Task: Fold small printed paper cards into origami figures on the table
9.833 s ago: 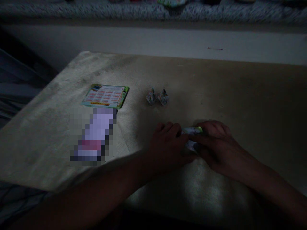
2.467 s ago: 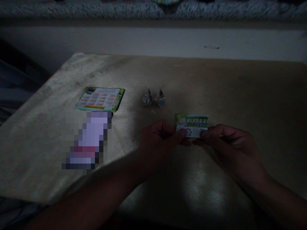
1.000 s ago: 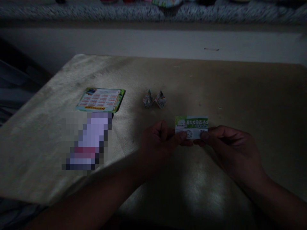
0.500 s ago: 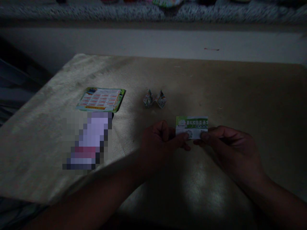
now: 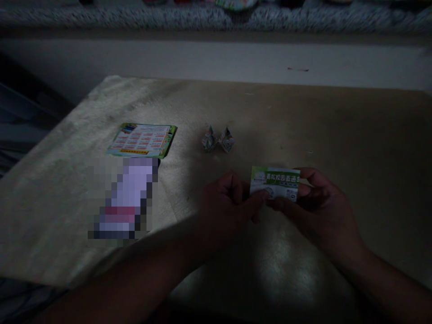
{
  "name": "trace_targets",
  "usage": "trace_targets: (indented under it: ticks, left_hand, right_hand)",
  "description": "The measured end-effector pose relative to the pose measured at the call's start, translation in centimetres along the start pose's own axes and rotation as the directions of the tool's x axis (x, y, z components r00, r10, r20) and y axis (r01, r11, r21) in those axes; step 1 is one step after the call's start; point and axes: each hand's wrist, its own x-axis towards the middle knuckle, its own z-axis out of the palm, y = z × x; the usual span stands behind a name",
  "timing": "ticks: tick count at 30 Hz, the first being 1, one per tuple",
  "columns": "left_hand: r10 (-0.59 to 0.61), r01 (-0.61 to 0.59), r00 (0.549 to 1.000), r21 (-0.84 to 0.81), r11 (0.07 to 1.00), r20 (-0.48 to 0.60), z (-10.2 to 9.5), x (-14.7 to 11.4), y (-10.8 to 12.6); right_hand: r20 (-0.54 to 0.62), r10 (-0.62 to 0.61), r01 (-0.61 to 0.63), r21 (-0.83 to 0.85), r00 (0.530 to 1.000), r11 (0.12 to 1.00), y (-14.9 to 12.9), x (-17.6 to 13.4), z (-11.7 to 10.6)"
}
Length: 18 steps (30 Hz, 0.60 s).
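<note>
Between my hands is a small green and white piece of printed paper, held up above the table with its printed side toward me. My left hand pinches its lower left part, thumb in front. At the lower edge near the middle rests the thumb of my right hand, with its other fingers behind the right end of the paper. Beyond my left hand stands a folded paper figure with two pointed parts, printed all over. The fingers behind the paper are partly hidden.
A printed sheet or card with a green border lies at the left of the table. Just in front of it is a phone-like object, blurred by pixels. A speckled stone ledge runs along the back above a pale wall.
The paper has shifted slightly right and down. My right thumb has slid left along its lower edge, and my right fingers have moved behind its right end.
</note>
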Motion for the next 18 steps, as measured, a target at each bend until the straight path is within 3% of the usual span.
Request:
trace_targets:
  ticks: [11, 14, 18]
  left_hand:
    - [0.212, -0.193, 0.977, 0.370, 0.909, -0.009, -0.2, -0.3, -1.1]
    - [0.175, -0.165, 0.985, 0.327, 0.931, -0.001, -0.2, -0.4, -0.9]
    - [0.027, -0.030, 0.999, 0.148, 0.988, 0.021, -0.1, -0.3, -0.2]
  right_hand:
    - [-0.081, -0.050, 0.041, -0.108, 0.995, 0.993, -0.5, -0.2, 0.9]
    - [-0.064, -0.027, 0.020, -0.101, 0.998, 0.995, -0.5, -0.2, 0.7]
    - [-0.019, 0.033, -0.034, -0.039, 0.999, 0.999, -0.5, -0.2, 0.0]
